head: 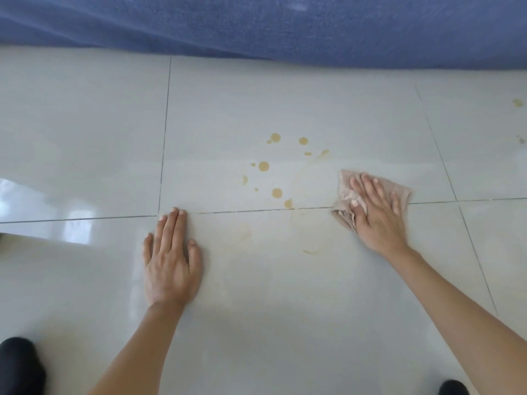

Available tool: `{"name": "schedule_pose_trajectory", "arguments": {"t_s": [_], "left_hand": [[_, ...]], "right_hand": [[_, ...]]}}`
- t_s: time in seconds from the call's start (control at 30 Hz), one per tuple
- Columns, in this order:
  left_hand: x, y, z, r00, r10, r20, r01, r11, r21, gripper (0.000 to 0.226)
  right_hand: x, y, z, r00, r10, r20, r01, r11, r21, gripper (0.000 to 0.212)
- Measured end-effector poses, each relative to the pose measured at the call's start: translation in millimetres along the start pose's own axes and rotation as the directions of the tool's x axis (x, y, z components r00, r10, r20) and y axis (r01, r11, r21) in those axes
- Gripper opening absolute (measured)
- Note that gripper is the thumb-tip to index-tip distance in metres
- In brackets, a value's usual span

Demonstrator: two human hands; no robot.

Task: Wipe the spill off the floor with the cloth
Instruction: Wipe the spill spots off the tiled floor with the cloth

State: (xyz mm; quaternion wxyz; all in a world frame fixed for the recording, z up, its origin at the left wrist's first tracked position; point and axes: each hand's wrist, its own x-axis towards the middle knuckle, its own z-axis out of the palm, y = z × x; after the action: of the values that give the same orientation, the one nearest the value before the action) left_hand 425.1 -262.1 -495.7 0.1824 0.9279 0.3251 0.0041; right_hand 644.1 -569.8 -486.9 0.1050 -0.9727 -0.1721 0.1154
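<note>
Several yellow-brown drops of the spill dot the pale glossy tile floor in the middle of the view, with faint smeared streaks closer to me. A crumpled beige cloth lies on the floor to the right of the drops. My right hand presses flat on the cloth, fingers spread over it. My left hand rests palm down on the bare tile, to the left of and nearer than the drops, holding nothing.
A blue fabric edge, like a bedspread or sofa, runs along the far side of the floor. Two more small drops lie at the far right. Dark shapes sit at both bottom corners.
</note>
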Motion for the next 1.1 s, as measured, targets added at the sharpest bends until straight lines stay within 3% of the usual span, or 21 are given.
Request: {"name": "schedule_pose_trajectory", "arguments": {"t_s": [0.13,0.27,0.5,0.63,0.73,0.83,0.97,1.1], "left_hand": [[-0.6,1.8,-0.7,1.0,0.005,0.005,-0.005,1.0,0.012,0.063],[-0.4,2.2,-0.2,1.0,0.0,0.007,0.0,1.0,0.015,0.063],[0.5,1.5,-0.9,1.0,0.0,0.005,0.0,1.0,-0.007,0.064],[0.2,0.4,-0.8,1.0,0.007,-0.003,-0.007,1.0,-0.019,0.063],[0.4,-1.1,-1.6,1.0,0.015,0.001,-0.015,1.0,-0.023,0.063],[0.0,-2.8,-2.7,1.0,0.023,-0.004,-0.023,0.999,-0.031,0.063],[5.2,-7.3,-12.5,0.997,0.074,0.011,-0.074,0.997,-0.005,0.063],[8.1,-26.5,-19.5,0.985,0.145,0.095,-0.153,0.985,0.08,0.064]], "right_hand": [[49.6,-25.8,0.5,0.987,0.162,-0.01,-0.162,0.987,-0.006,0.053],[95.6,-78.3,5.5,0.986,0.164,-0.015,-0.163,0.986,0.013,0.054],[101.8,-193.1,31.7,0.983,-0.176,0.042,0.177,0.984,-0.018,0.054],[65.2,-182.6,34.8,0.92,-0.379,0.101,0.384,0.923,-0.034,0.053],[29.5,-152.0,32.8,0.896,-0.426,0.125,0.433,0.9,-0.04,0.057],[24.0,-114.5,24.3,0.927,-0.354,0.121,0.358,0.934,-0.012,0.058],[52.6,-52.6,4.4,0.994,-0.104,0.039,0.104,0.994,0.021,0.055],[71.5,4.1,-16.1,0.992,0.124,-0.01,-0.124,0.992,0.035,0.051]]}}
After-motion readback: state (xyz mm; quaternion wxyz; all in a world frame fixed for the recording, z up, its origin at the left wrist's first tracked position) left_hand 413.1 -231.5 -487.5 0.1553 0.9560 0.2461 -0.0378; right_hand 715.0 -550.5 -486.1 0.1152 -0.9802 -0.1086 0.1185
